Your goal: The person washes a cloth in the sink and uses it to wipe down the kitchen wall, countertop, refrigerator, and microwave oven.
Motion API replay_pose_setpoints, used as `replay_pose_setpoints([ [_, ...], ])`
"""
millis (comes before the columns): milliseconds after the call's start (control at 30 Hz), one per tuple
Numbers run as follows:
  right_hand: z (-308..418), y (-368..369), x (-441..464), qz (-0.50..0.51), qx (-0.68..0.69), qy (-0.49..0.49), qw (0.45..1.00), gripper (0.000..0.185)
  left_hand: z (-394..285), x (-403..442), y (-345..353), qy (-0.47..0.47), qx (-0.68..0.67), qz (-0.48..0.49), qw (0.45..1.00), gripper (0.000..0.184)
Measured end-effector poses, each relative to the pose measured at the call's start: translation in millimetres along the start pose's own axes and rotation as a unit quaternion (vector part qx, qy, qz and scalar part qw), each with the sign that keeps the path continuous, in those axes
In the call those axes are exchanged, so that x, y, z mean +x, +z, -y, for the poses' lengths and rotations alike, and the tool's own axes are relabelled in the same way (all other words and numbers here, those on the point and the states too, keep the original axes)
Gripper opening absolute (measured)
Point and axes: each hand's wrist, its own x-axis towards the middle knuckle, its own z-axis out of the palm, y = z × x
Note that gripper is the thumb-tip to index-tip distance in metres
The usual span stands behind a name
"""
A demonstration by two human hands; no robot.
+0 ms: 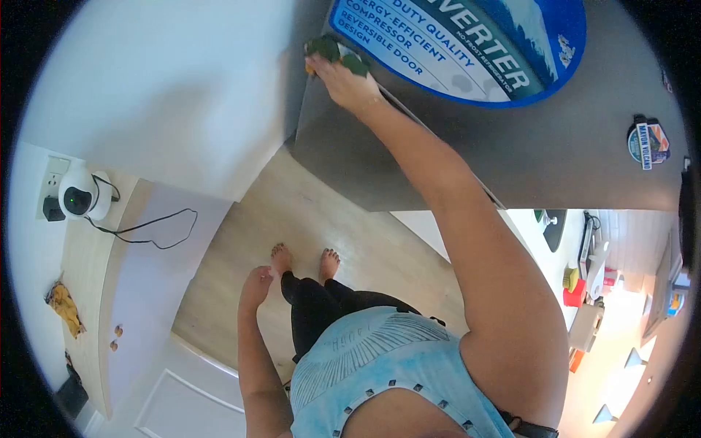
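Note:
My right hand (352, 85) is raised to the top left edge of the grey refrigerator (350, 157). Its fingers are closed on a cloth (323, 49) with a dark green, white and orange print, pressed against the refrigerator's edge. A large blue and white sticker (453, 55) covers the door just right of the cloth. My left hand (255, 287) hangs low beside my leg, over the floor. Its fingers are loosely bent and apart, and I see nothing held in them.
A white wall (197, 95) stands close on the left. A ledge (91, 277) there carries a white camera (77, 197) with a dangling black cable and a yellow-brown crumpled item (66, 310). At right are a magnet (648, 142) and a counter with a sink (555, 232) and several kitchen items.

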Motion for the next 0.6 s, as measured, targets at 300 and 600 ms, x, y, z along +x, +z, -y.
replay_pose_setpoints([
  [300,-8,-55,-96,0.079,0.284,0.155,0.943,0.051,-7,39,16,0.050,0.027,0.043,0.997,0.026],
  [600,-34,-101,-281,0.114,0.352,0.257,0.893,0.056,-66,51,42,0.154,0.072,0.082,0.982,0.029],
])
